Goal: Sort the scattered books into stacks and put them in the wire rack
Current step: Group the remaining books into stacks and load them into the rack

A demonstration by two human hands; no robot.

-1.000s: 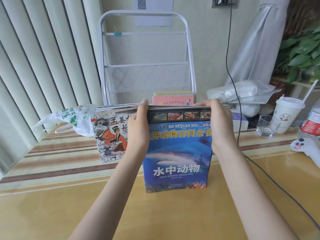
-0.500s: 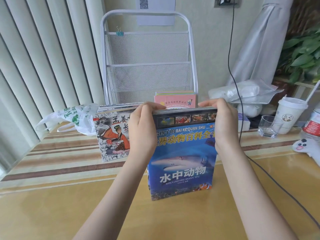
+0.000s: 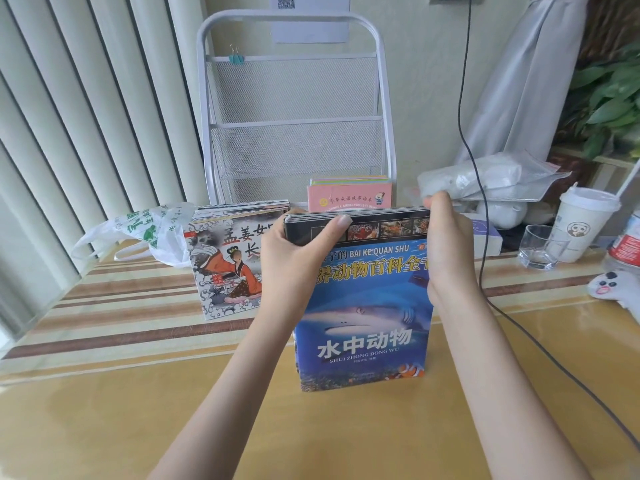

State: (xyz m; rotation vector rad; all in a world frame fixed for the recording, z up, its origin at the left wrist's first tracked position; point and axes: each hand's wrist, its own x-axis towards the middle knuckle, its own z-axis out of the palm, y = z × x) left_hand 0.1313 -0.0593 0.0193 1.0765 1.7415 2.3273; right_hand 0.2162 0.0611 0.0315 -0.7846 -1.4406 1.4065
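Observation:
A stack of thin books with a blue shark cover (image 3: 363, 317) stands upright on its bottom edge on the yellow table (image 3: 138, 410). My left hand (image 3: 294, 258) grips its top left corner, thumb across the front. My right hand (image 3: 446, 251) grips its top right corner. Left of it a second upright stack with a grey illustrated cover (image 3: 225, 268) stands unheld. Behind, the white wire rack (image 3: 294, 109) leans at the wall; its lowest pocket holds a pink booklet stack (image 3: 349, 199).
A white and green plastic bag (image 3: 145, 230) lies at the left. On the right are a clear bag (image 3: 485, 178), a glass (image 3: 536, 247), a paper cup (image 3: 581, 223), a bottle (image 3: 627, 244) and a white controller (image 3: 616, 289). A black cable (image 3: 485, 271) runs across the table.
The blue stack has tilted slightly and shifted right in my hands. My left thumb has come over the front of the cover. The grey stack now stands apart from it.

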